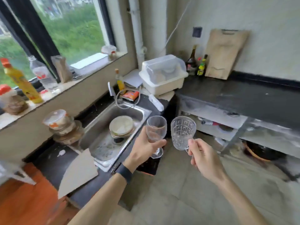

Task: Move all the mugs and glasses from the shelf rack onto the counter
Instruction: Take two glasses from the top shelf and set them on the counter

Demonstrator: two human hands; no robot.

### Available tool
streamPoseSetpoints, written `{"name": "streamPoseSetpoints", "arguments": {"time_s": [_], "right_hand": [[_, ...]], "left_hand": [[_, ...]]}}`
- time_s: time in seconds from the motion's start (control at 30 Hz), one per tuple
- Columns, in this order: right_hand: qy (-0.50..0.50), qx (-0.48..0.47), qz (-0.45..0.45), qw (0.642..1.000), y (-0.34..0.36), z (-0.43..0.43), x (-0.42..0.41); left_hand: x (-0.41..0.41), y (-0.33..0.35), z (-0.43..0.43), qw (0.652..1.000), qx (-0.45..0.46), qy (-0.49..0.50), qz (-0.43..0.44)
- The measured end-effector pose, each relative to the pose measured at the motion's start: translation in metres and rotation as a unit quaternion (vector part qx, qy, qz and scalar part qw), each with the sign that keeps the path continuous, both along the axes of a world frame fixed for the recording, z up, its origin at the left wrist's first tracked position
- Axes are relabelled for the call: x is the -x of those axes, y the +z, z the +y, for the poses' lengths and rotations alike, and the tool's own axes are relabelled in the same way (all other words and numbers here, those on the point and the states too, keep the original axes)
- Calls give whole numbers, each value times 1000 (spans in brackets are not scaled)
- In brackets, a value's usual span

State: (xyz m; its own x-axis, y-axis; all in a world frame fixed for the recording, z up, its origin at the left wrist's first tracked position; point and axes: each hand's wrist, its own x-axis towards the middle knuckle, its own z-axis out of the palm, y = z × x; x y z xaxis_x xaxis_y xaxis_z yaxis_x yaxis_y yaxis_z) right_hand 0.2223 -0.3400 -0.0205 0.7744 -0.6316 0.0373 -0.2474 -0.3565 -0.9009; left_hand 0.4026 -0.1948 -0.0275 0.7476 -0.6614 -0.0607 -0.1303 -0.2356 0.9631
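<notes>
Head view: a person's left hand [143,150] wraps the bowl of a wine glass [156,129]; the right hand [204,158] curls round the handle of a patterned glass mug [183,131]. Both stand upright mid-frame, the dark counter [235,95] at two o'clock.

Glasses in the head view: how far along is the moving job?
No glass stands on the dark counter yet. The left hand grips a wine glass; the right hand holds a patterned mug by its handle. Both need setting down; the rack is unseen.
</notes>
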Motion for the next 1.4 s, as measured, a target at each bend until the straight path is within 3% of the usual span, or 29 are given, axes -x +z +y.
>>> {"name": "streamPoseSetpoints", "arguments": {"time_s": [0.3, 0.53, 0.7, 0.93, 1.4], "right_hand": [[-263, -1, 3, 965, -2, -160, 179], [-374, -8, 12, 927, -7, -268, 253], [-403, -15, 10, 915, -11, -368, 273], [-398, -37, 26, 916, -4, -511, 282], [-364, -111, 44, 924, -52, -766, 255]], "left_hand": [[124, 7, -261, 974, -3, -225, 6], [196, 17, -415, 940, 7, -341, 12], [216, 6, -530, 924, 13, -382, 16], [216, -4, -689, 932, -18, -362, 11], [193, -47, -913, 943, -71, -324, 1]]}}
